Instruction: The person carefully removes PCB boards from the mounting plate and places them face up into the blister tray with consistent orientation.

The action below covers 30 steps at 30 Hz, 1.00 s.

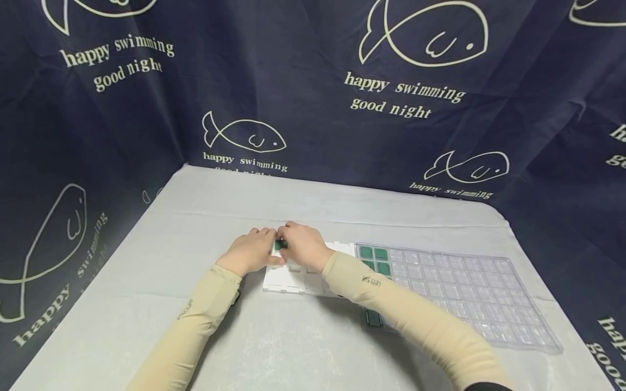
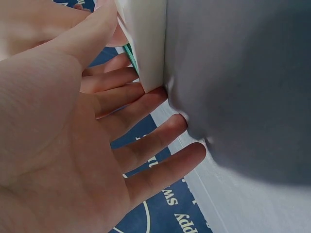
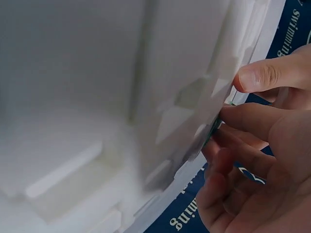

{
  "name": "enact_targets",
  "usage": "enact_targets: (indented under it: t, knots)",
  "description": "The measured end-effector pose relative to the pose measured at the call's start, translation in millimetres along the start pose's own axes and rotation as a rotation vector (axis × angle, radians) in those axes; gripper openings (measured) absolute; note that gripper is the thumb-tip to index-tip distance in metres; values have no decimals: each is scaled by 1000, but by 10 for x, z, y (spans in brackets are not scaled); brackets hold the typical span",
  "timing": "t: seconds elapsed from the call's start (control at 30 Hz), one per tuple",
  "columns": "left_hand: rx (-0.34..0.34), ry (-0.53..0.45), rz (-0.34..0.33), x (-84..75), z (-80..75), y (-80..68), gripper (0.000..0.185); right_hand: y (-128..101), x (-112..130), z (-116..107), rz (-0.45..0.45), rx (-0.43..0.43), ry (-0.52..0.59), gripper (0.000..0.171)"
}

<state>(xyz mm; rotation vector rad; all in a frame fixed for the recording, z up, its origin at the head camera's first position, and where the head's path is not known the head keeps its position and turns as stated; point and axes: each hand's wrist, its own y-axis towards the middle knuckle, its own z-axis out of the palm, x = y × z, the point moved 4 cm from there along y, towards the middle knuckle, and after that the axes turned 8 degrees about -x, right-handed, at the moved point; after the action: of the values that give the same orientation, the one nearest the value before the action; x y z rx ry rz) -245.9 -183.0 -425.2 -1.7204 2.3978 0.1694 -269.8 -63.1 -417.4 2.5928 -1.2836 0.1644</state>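
At the centre of the head view, your right hand pinches a small green tile between thumb and fingertips at the upper left corner of the white foam tray, seemingly to seat it in a pocket. Your left hand rests beside that corner with fingers straight and slightly apart, apparently steadying it. Right of centre, the clear blister tray lies alongside the foam tray, keeping its remaining green tiles within reach.
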Motion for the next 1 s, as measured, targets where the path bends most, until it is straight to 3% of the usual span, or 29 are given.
enact_targets:
  t: [0.53,1.0]
  knots:
    - [-4,-13,-1,0,-3,0,76,6,-47,-51,32,24,9,35]
    - [8,-3,0,-5,11,12,74,-147,-115,-218,27,16,12,31]
